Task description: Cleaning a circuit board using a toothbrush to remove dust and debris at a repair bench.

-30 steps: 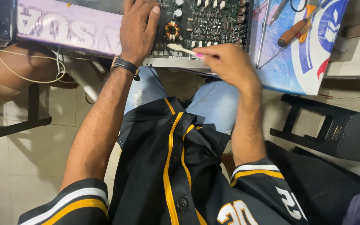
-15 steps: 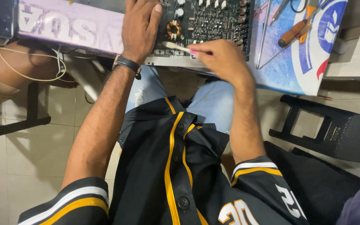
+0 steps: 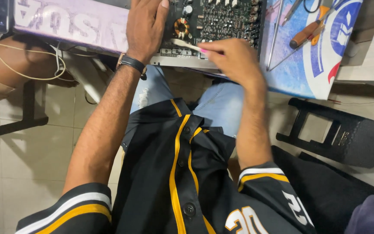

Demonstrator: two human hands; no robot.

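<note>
The circuit board [image 3: 215, 19], dark and crowded with components, lies at the near edge of the table [image 3: 299, 73], directly above the person's knees. A slim pale brush [image 3: 186, 43] lies across the board's near edge, its tip just below a copper coil [image 3: 181, 27]. The right hand [image 3: 232, 58] is clenched around the brush handle, fingers curled and pinched. The left hand [image 3: 145, 26] lies flat and open, palm down, on the board's left end, gripping nothing; a dark wristband [image 3: 131, 63] sits at its wrist. Right of the board lie a metal rod [image 3: 276, 32] and an orange-handled screwdriver [image 3: 306, 34]. Left of the board, a cream cable [image 3: 18, 71] hangs below the table edge.
</note>
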